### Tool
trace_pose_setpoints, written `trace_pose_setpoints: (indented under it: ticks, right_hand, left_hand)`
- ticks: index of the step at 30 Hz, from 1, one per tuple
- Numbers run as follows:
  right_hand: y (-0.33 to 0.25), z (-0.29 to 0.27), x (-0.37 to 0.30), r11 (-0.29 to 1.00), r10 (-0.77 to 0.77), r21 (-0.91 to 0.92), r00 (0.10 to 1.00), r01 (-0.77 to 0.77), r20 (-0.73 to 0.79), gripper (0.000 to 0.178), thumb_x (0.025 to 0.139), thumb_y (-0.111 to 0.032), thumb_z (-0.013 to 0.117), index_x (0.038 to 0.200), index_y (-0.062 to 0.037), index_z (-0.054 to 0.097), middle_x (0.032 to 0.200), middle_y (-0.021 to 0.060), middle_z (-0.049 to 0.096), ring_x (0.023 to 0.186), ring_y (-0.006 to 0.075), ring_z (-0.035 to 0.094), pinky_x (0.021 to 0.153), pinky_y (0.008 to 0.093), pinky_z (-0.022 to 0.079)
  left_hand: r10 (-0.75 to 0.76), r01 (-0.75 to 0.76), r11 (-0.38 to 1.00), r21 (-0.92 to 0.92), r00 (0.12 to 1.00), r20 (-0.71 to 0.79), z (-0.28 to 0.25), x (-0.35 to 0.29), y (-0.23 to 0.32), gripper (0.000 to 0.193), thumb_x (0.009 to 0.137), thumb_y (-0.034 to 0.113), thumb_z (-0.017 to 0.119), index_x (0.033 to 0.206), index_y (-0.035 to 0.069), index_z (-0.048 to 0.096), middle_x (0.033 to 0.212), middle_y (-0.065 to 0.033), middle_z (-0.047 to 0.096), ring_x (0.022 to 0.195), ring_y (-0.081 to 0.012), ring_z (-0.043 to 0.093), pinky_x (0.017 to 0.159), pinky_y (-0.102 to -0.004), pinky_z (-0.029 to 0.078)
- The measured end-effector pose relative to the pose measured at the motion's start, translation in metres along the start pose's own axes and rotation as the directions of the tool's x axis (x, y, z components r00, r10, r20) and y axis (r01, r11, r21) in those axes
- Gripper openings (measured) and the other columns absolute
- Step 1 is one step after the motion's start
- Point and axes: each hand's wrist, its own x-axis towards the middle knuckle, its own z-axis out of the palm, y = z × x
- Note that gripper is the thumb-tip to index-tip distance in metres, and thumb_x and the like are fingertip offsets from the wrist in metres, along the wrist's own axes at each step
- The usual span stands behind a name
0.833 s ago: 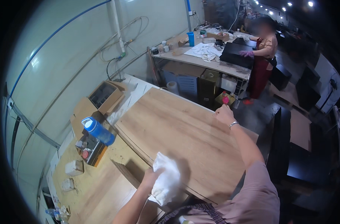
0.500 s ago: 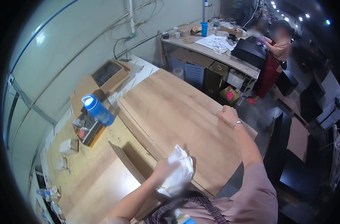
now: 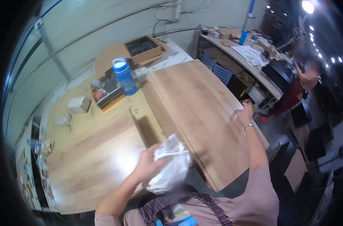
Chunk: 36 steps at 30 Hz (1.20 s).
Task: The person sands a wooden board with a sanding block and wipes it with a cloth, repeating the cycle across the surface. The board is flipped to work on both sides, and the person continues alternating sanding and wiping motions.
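Note:
A crumpled white cloth is bunched in my left hand, whose fingers are closed round it. This hand is near the gap between two stacks of wood-grain boards. To the right lies the larger stack, its top board pale brown with a smooth face. My right hand grips that board's right edge, with its fingers curled and a silvery bracelet on the wrist. The left board has a bright glare on its surface.
Beyond the boards stand a blue bottle, an open box of small items and a cardboard carton. White blocks sit at the left. A co-worker stands at a cluttered bench on the far right.
The view has turned, so the bench, bottle and boards appear farther right. My left hand has moved with the cloth from the right board toward the left stack. My right hand stays at the board's edge.

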Motion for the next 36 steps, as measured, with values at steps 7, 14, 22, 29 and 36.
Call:
trace_pose_setpoints:
  ticks: [7, 14, 22, 29, 36]
  right_hand:
    - [-0.172, 0.014, -0.029, 0.81, -0.427, 0.436, 0.904, 0.392, -0.021, 0.043, 0.076, -0.004, 0.073, 0.118, 0.0033, 0.064, 0.133, 0.0241, 0.056, 0.122, 0.0399, 0.055, 0.105, 0.0435, 0.044]
    - [-0.359, -0.03, -0.138, 0.579, -0.71, 0.602, 0.703, 0.55, 0.04, 0.045, 0.079, -0.013, 0.074, 0.12, 0.0032, 0.063, 0.14, 0.0257, 0.051, 0.127, 0.0404, 0.051, 0.109, 0.0442, 0.041]
    - [-0.51, -0.1, -0.426, 0.206, -0.978, 0.721, 0.113, 0.661, 0.177, 0.071, 0.081, -0.029, 0.074, 0.138, 0.0039, 0.047, 0.149, 0.03, 0.038, 0.139, 0.0447, 0.037, 0.115, 0.053, 0.031]
    - [-0.539, -0.132, -0.588, 0.459, -0.861, 0.439, 0.266, 0.773, 0.433, 0.094, 0.087, -0.063, 0.06, 0.152, -0.0001, 0.034, 0.158, 0.0246, 0.031, 0.147, 0.0417, 0.029, 0.118, 0.0567, 0.021]
    - [-0.519, -0.13, -0.635, 0.609, -0.79, 0.281, 0.539, 0.741, 0.291, 0.073, 0.103, -0.056, 0.031, 0.153, -0.0032, 0.037, 0.159, 0.0179, 0.036, 0.147, 0.0384, 0.031, 0.118, 0.0553, 0.019]
  left_hand:
    - [0.005, -0.254, 0.918, -0.304, 0.773, -0.634, -0.129, -0.139, -0.076, 0.044, 0.079, -0.009, 0.059, 0.123, -0.004, 0.062, 0.107, -0.0059, 0.068, 0.094, -0.012, 0.064, 0.085, -0.0271, 0.051]
    - [-0.057, -0.387, 0.884, -0.262, 0.469, -0.882, -0.239, -0.284, -0.132, 0.03, 0.087, 0.001, 0.061, 0.117, -0.005, 0.064, 0.107, -0.008, 0.069, 0.093, -0.0154, 0.066, 0.084, -0.0294, 0.052]
    - [0.149, -0.391, 0.92, 0.026, 0.287, -0.946, -0.407, -0.506, -0.232, 0.032, 0.096, 0.017, 0.049, 0.111, -0.008, 0.063, 0.105, -0.014, 0.07, 0.092, -0.0194, 0.068, 0.085, -0.0316, 0.054]
    - [-0.189, -0.474, 0.854, -0.216, 0.104, -0.976, -0.525, -0.634, -0.338, 0.043, 0.103, 0.03, 0.047, 0.103, -0.008, 0.066, 0.088, -0.0141, 0.068, 0.08, -0.023, 0.067, 0.076, -0.0341, 0.054]
    - [-0.342, -0.064, 0.922, -0.381, 0.322, -0.883, -0.589, -0.582, -0.45, 0.027, 0.081, 0.005, 0.066, 0.107, -0.003, 0.067, 0.094, -0.008, 0.069, 0.084, -0.0157, 0.063, 0.077, -0.0285, 0.05]
